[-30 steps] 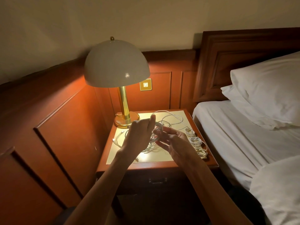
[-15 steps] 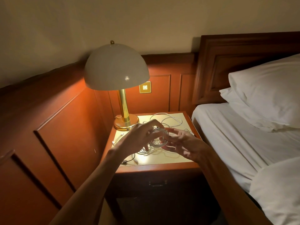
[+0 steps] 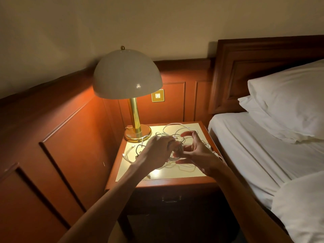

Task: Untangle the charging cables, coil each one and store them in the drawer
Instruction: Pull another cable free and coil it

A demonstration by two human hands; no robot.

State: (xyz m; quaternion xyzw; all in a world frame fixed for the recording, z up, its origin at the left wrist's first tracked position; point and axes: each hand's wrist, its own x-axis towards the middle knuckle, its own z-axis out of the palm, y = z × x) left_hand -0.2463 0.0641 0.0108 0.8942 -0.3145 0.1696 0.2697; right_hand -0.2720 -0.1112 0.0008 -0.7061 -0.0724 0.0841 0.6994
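A small coil of white cable (image 3: 177, 151) hangs between both hands above the nightstand (image 3: 157, 185). My left hand (image 3: 157, 149) grips the coil from the left with curled fingers. My right hand (image 3: 196, 153) pinches the coil's right side with thumb and lower fingers, its upper fingers spread. Loose white cables (image 3: 175, 128) and a dark cable (image 3: 138, 148) lie tangled on the pale top under the hands. The drawer (image 3: 171, 199) in the nightstand's front is closed, its handle in shadow.
A brass lamp (image 3: 135, 120) with a white dome shade stands at the nightstand's back left corner. Wood panelling runs along the left and back. The bed (image 3: 254, 155) with white sheets and pillows lies right beside the nightstand.
Both hands have stayed over the nightstand, working the coil; the left hand turned from upright to lying over the coil. The right hand's upper fingers have spread.
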